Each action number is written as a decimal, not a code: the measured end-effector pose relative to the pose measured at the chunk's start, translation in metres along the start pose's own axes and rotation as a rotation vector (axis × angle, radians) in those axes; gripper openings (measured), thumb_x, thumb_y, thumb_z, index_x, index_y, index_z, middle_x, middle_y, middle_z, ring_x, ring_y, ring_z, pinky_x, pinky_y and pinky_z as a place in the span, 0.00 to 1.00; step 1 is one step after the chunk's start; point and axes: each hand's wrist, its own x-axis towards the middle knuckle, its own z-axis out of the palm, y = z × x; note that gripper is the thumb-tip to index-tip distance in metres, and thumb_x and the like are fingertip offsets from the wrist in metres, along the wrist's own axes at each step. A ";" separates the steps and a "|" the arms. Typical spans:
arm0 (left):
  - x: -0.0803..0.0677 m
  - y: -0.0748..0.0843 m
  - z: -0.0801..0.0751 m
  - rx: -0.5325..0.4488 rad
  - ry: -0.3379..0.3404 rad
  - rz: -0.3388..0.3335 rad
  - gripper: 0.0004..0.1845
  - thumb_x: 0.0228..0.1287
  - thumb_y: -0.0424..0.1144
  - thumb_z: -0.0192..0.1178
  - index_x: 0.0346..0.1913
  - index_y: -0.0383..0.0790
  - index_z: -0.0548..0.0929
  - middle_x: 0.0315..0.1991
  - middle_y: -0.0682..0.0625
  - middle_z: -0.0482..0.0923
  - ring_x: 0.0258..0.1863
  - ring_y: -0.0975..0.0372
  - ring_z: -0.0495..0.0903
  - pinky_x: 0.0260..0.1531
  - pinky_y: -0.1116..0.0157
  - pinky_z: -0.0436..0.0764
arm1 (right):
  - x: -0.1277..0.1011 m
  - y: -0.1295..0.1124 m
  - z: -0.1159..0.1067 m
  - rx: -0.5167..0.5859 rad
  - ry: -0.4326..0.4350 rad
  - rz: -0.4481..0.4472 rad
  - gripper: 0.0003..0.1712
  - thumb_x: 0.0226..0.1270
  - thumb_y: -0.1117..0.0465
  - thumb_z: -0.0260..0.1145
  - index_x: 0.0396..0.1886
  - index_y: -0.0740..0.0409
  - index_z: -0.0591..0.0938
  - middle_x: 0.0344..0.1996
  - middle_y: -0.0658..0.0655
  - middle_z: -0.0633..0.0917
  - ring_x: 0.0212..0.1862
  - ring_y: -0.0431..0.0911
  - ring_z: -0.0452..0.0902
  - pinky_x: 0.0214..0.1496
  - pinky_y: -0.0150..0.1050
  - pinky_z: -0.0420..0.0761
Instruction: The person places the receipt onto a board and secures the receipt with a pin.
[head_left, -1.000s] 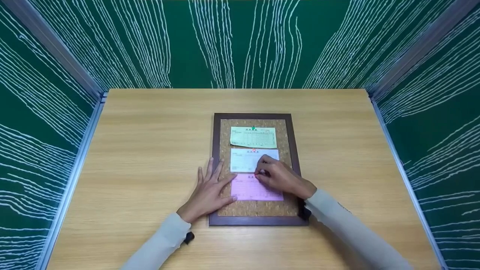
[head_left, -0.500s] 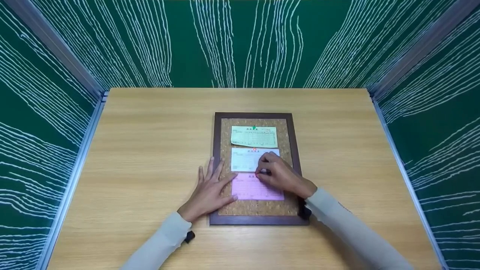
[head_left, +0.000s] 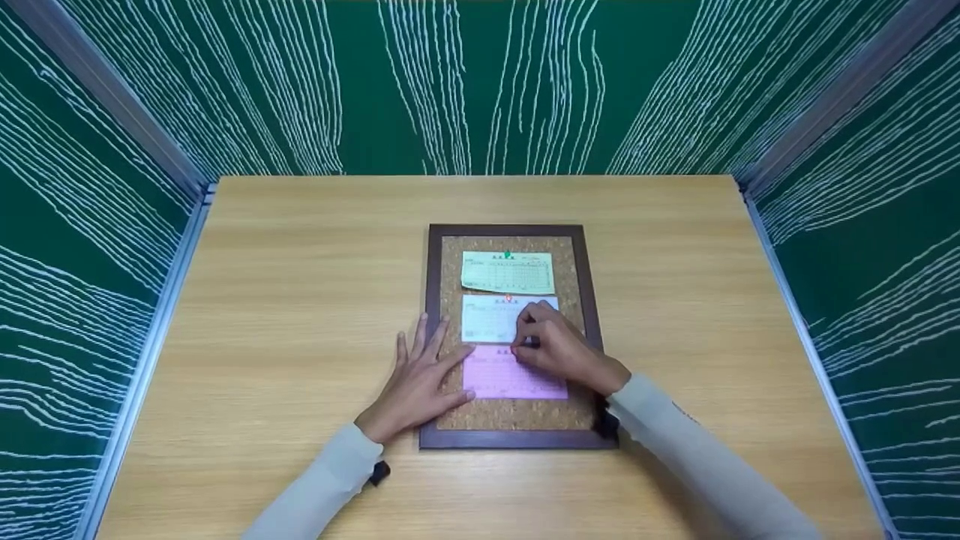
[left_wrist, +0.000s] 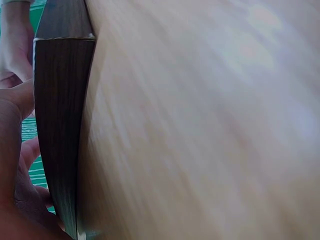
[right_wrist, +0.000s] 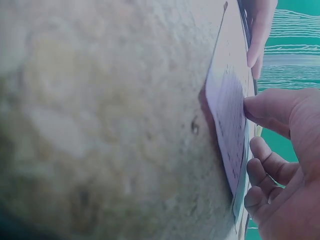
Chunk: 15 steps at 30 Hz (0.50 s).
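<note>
A brown-framed cork board [head_left: 480, 417] lies on the table with three printed slips in a column. My right hand [head_left: 561, 351] pinches a small red push pin [head_left: 514, 349], mostly hidden by the fingers, at the top edge of the pink slip [head_left: 510, 379]. In the right wrist view that slip [right_wrist: 230, 120] lifts slightly off the cork at one edge, and the right hand [right_wrist: 280, 165] has its other fingers curled. Spread flat, my left hand [head_left: 415, 386] rests across the board's left side, index finger and thumb reaching the pink slip's left edge.
Above the pink slip lie a white slip [head_left: 487, 321] with a red pin [head_left: 508, 298] and a green slip [head_left: 506, 274] with a green pin [head_left: 507, 255]. Wooden table [head_left: 300, 285] surrounds the board. Green walls [head_left: 375, 90] with white lines enclose three sides.
</note>
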 end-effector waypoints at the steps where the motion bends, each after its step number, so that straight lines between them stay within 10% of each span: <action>1: 0.000 0.000 0.000 -0.001 -0.002 0.000 0.42 0.72 0.67 0.67 0.83 0.57 0.73 0.91 0.39 0.38 0.88 0.36 0.27 0.78 0.25 0.29 | 0.000 0.000 0.000 -0.008 0.005 -0.004 0.04 0.67 0.65 0.81 0.32 0.55 0.93 0.43 0.50 0.82 0.48 0.47 0.74 0.51 0.44 0.78; 15: -0.002 -0.001 -0.003 -0.002 -0.013 -0.011 0.43 0.71 0.65 0.69 0.84 0.57 0.72 0.91 0.40 0.37 0.88 0.36 0.27 0.77 0.24 0.30 | -0.009 -0.003 0.002 -0.087 0.034 -0.045 0.04 0.72 0.60 0.79 0.43 0.54 0.94 0.52 0.55 0.83 0.55 0.51 0.77 0.59 0.50 0.80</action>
